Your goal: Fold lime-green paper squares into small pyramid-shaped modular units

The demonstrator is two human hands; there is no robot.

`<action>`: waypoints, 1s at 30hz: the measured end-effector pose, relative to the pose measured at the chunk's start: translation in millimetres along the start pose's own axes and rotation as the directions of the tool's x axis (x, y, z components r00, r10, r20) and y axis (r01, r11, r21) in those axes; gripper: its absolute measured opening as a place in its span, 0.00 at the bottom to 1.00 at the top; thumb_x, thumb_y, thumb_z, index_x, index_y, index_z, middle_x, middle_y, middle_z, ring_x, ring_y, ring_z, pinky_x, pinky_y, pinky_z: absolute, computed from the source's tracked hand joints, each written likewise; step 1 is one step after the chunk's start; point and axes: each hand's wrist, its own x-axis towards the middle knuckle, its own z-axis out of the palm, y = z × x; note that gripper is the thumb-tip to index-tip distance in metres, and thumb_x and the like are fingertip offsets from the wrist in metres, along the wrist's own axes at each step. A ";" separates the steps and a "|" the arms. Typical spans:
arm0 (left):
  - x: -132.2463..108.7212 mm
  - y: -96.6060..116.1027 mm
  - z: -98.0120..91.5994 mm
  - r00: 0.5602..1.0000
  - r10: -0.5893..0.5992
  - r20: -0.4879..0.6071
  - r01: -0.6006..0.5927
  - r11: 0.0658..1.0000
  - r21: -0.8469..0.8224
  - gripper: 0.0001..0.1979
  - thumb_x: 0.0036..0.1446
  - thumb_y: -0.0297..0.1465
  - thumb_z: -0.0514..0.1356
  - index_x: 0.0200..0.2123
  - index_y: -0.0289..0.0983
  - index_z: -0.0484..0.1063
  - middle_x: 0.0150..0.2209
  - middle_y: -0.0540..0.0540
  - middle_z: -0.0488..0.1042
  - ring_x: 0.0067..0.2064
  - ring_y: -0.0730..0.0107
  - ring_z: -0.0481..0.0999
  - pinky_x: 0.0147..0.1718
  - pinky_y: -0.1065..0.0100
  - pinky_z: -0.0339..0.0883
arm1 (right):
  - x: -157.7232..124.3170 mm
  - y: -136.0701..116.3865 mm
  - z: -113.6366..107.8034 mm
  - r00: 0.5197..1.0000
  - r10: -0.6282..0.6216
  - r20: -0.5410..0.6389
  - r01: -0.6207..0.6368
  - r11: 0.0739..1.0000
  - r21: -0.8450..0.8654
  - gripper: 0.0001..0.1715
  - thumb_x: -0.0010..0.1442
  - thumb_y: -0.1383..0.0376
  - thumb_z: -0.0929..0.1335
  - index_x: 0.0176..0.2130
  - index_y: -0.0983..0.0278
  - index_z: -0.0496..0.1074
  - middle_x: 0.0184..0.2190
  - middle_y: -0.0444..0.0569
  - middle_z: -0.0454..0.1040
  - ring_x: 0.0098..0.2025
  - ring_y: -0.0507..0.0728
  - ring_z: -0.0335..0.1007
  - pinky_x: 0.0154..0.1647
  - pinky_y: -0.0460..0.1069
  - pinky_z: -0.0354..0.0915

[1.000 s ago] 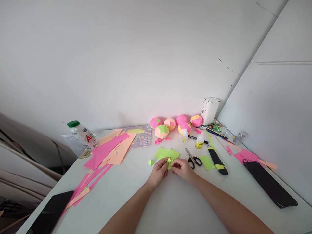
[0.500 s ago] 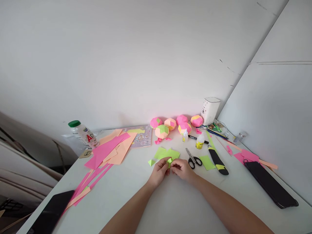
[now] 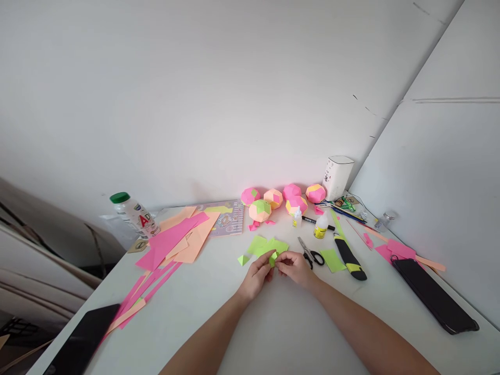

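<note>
Between my two hands is a small folded piece of green paper (image 3: 273,258). My left hand (image 3: 255,274) pinches it from the left. On its right edge the fingertips of my right hand (image 3: 294,268) are closed. Just beyond lie several green paper squares (image 3: 269,245), partly behind my fingers. A small folded green paper piece (image 3: 242,260) stands on the table left of them. Black-handled scissors (image 3: 311,254) lie beside my right hand, which covers part of one handle loop.
Several paper balls (image 3: 260,210) sit by the wall, with glue bottles (image 3: 321,228) before them. A utility knife (image 3: 350,259), a green sheet (image 3: 332,260) and a black case (image 3: 433,294) lie right. Pink and orange papers (image 3: 172,239), a bottle (image 3: 136,217) and a dark tablet (image 3: 84,341) are left.
Both hands have shifted very slightly with the green paper between them. My right hand now overlaps the scissors' near handle loop more. The other things lie as before.
</note>
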 end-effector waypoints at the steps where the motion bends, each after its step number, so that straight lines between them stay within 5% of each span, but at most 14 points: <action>1: -0.4 1.0 0.8 1.000 -0.004 -0.002 0.004 1.000 0.015 0.25 0.51 0.33 0.54 0.53 0.33 0.61 0.21 0.54 0.61 0.24 0.73 0.61 0.27 0.68 0.54 | 0.1 -1.0 0.0 1.000 0.009 -0.004 -0.009 1.000 0.011 0.06 0.50 0.64 0.68 0.28 0.65 0.70 0.17 0.42 0.68 0.20 0.51 0.65 0.22 0.46 0.61; 7: 0.1 3.1 2.5 1.000 -0.007 -0.026 0.007 1.000 0.016 0.24 0.50 0.33 0.56 0.52 0.34 0.61 0.21 0.55 0.59 0.22 0.75 0.60 0.25 0.69 0.52 | 1.2 -2.0 -0.5 1.000 0.007 -0.014 -0.005 0.991 0.132 0.04 0.50 0.66 0.66 0.30 0.64 0.64 0.16 0.39 0.66 0.18 0.50 0.64 0.20 0.45 0.59; 11: 0.5 1.7 0.7 1.000 0.019 -0.019 -0.019 1.000 -0.002 0.23 0.52 0.32 0.55 0.52 0.35 0.60 0.21 0.55 0.59 0.23 0.75 0.61 0.25 0.69 0.53 | -0.3 -2.5 0.1 1.000 -0.014 -0.024 0.018 0.984 0.175 0.08 0.51 0.67 0.65 0.33 0.62 0.60 0.24 0.40 0.68 0.21 0.50 0.65 0.20 0.44 0.59; 17: 0.0 -2.5 2.9 0.998 0.063 0.000 -0.063 0.998 -0.009 0.25 0.51 0.36 0.57 0.53 0.37 0.59 0.23 0.57 0.52 0.23 0.78 0.58 0.24 0.71 0.53 | -1.2 2.1 2.4 0.998 -0.022 0.060 0.025 0.999 -0.048 0.07 0.50 0.65 0.67 0.29 0.64 0.62 0.20 0.39 0.63 0.21 0.49 0.61 0.21 0.44 0.58; 30: 0.1 -1.9 2.7 0.999 0.037 0.030 -0.036 0.999 -0.025 0.23 0.50 0.36 0.59 0.50 0.35 0.62 0.20 0.58 0.52 0.21 0.79 0.55 0.22 0.73 0.49 | -2.8 8.0 3.1 0.993 -0.117 0.033 0.122 0.968 -0.218 0.04 0.48 0.70 0.64 0.24 0.64 0.60 0.17 0.38 0.56 0.19 0.48 0.53 0.18 0.43 0.50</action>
